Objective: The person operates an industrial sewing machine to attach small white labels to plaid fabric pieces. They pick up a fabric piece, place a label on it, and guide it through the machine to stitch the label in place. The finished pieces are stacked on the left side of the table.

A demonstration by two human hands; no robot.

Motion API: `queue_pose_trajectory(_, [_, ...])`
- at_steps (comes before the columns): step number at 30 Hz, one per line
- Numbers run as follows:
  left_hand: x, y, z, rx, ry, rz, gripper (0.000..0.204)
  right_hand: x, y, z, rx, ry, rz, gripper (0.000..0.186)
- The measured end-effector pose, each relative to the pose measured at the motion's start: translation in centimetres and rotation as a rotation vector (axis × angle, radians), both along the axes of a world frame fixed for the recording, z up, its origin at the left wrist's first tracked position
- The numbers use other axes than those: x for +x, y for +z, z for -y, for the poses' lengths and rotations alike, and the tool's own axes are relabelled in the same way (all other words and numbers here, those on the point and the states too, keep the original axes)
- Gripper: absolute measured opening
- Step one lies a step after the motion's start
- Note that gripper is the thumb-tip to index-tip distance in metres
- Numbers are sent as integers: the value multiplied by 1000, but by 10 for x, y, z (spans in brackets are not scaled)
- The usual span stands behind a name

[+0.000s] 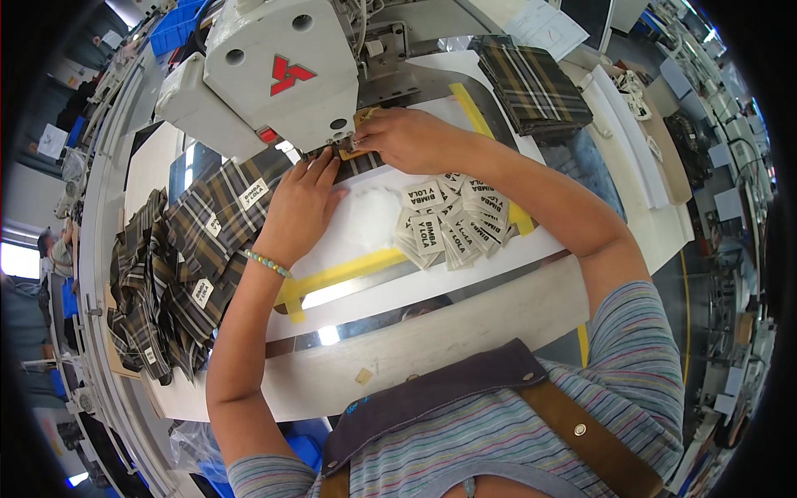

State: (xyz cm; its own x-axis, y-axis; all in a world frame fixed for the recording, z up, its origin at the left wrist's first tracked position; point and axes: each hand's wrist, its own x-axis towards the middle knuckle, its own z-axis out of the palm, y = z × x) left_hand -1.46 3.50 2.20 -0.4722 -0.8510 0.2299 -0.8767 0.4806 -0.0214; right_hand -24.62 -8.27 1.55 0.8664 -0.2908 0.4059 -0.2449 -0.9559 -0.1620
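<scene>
My left hand (303, 203) lies palm down with its fingers stretched to the plaid cloth (362, 163) under the head of a white sewing machine (266, 70). My right hand (411, 137) comes in from the right, with fingers bent and closed near the needle area. What they pinch is too small to make out. Beside those fingertips sits a yellowish-brown plate (347, 154). A loose pile of white printed labels (452, 217) lies below my right forearm. Plaid pieces with labels on them (224, 212) spread out to the left of my left hand.
A folded stack of plaid cloth (531, 87) stands at the back right. Yellow tape (353, 270) edges the white work surface. A white sheet of paper (548, 31) lies at the far right, a blue crate (176, 26) at the far left. The machine head overhangs both hands.
</scene>
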Motion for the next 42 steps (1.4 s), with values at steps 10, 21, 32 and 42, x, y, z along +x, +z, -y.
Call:
queue_pose_trajectory(10, [23,7,-18,9,1,-81,46,-26,19,-8,183,-80,43,27])
queue_pose_trajectory(21, [27,29,-38,72,-51,-197,39,-69,11,8,-109,-215,205,18])
queue_pose_trajectory(32, [-14,16,-3,37,-146,-182,42,-74,0,25,-250,-170,183,12])
queue_pose_trajectory(42, [-11,-3,10,65,-73,-259,43,-77,-10,31,-171,-124,187,11])
